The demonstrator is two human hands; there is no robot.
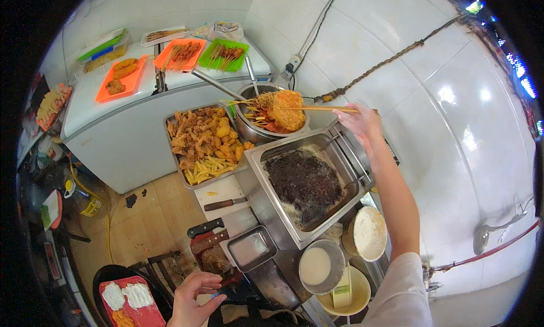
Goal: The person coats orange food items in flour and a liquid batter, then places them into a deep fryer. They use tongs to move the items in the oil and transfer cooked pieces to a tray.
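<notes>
My right hand (361, 122) grips a pair of long wooden chopsticks (318, 108). Their far tips reach a flat orange-brown fried piece (288, 111) at the steel pot (251, 133), where several skewers (260, 119) also lie; whether the tips pinch the piece I cannot tell. Below the pot is a rectangular steel fryer (251, 161) of dark, bubbling oil. Low in the view my left hand (199, 299) is held with fingers apart and nothing in it. Left of the fryer a steel tray (175, 157) holds fried chicken pieces, nuggets and French fries (208, 170).
Several knives, one with a black handle (205, 228), lie left of a small steel tray (252, 247). Bowls of white batter (315, 265) and flour (369, 233) stand beside the fryer. A white chest freezer (123, 144) bears orange and green trays. A rope (382, 63) hangs along the tiled wall.
</notes>
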